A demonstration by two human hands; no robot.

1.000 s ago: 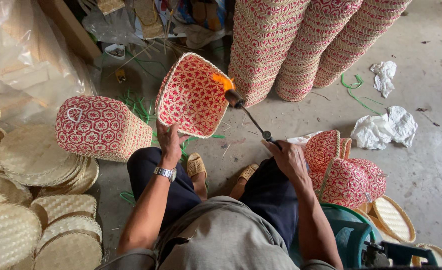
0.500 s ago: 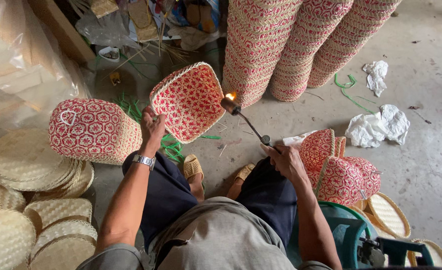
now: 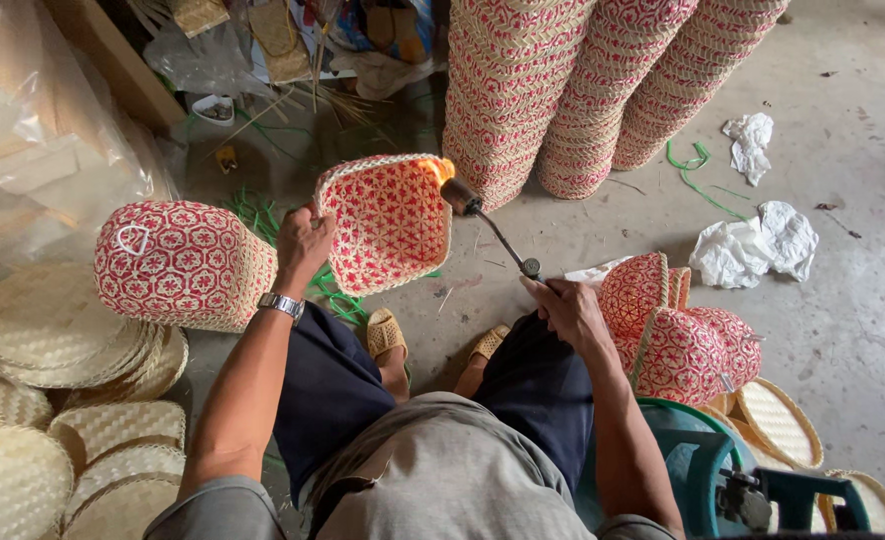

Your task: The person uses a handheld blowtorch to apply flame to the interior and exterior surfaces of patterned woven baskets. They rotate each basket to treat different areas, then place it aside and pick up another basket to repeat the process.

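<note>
My left hand [image 3: 303, 245] grips the left rim of a red-and-straw woven basket [image 3: 388, 222], held up with its inside facing me. My right hand [image 3: 566, 308] holds a thin black torch [image 3: 493, 232] by its lower end. The torch's nozzle reaches the basket's upper right rim, where an orange flame [image 3: 439, 168] burns. A metal watch sits on my left wrist. I am seated, with my sandalled feet [image 3: 387, 335] on the concrete floor below the basket.
A pile of finished red baskets [image 3: 178, 262] lies left of me, and more baskets [image 3: 678, 335] lie at my right. Tall basket stacks [image 3: 563, 90] stand behind. Round straw lids [image 3: 33, 400] lie at left. A teal gas canister [image 3: 703, 470] sits lower right, and crumpled white cloths [image 3: 758, 245] lie on the floor.
The basket has been turned in my left hand so its inside now faces me, and the flame has shifted along to its upper right rim. My right hand stays low.
</note>
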